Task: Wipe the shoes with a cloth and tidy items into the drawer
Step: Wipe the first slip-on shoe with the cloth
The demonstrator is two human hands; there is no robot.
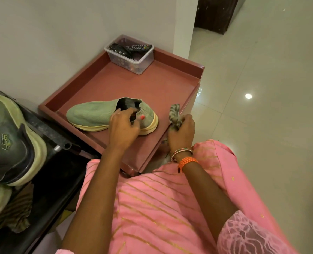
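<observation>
Head view, items as they lie:

- Desk (172, 74): pink cabinet top with a raised rim, set against the wall.
- Green knit shoe (95, 112): lying along the near edge of the desk, toe toward the left corner, heel toward the right.
- Your left hand (123, 128): fingers curled into the shoe's opening, thumb on the heel collar, gripping the shoe.
- Your right hand (182, 132): clenched round the striped cloth (174, 114), just off the near right corner of the desk, apart from the shoe.
- Clear plastic box (132, 56): at the far edge, holding a remote control (138, 47) and a dark patterned item.
- Second, darker shoe (11, 142): on a black rack to the left of the desk.
- Drawer: not visible from here.

Handling note: pin the shoe firmly by the collar, bring the cloth to the heel and sole rim first, and stroke toward the toe. Bunch the cloth tight so no loose end drags.
</observation>
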